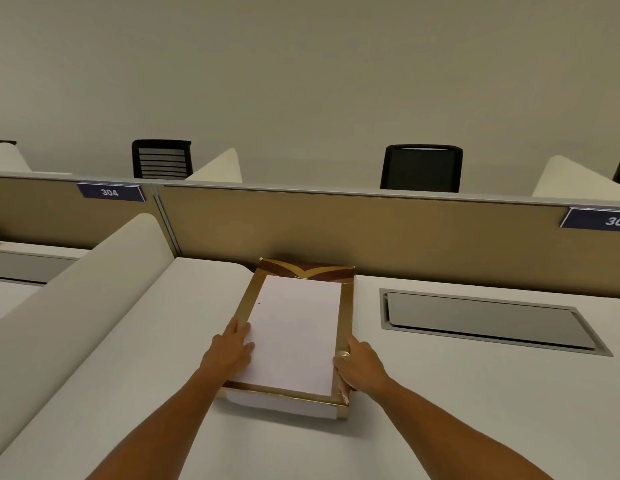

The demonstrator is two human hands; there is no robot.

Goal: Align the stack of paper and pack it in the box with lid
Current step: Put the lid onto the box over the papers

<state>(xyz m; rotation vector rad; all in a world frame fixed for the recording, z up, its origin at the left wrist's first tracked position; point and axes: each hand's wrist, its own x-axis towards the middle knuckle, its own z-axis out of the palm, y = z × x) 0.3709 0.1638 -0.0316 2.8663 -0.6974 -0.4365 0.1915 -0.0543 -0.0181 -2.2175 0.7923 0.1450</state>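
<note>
A white stack of paper [294,330] lies inside a gold-rimmed box [346,306] on the white desk, its edges squared. A brown and gold lid [306,270] stands behind the box against the partition. My left hand [232,348] rests on the stack's left edge and the box's left rim, fingers spread flat. Against the box's right rim near the front corner, my right hand [362,367] presses with fingers curled along the side.
A tan partition [370,230] with number plates 304 and 303 runs behind the desk. A grey cable hatch [488,320] is set in the desk to the right. A white curved divider [93,289] rises on the left. Black chairs stand beyond.
</note>
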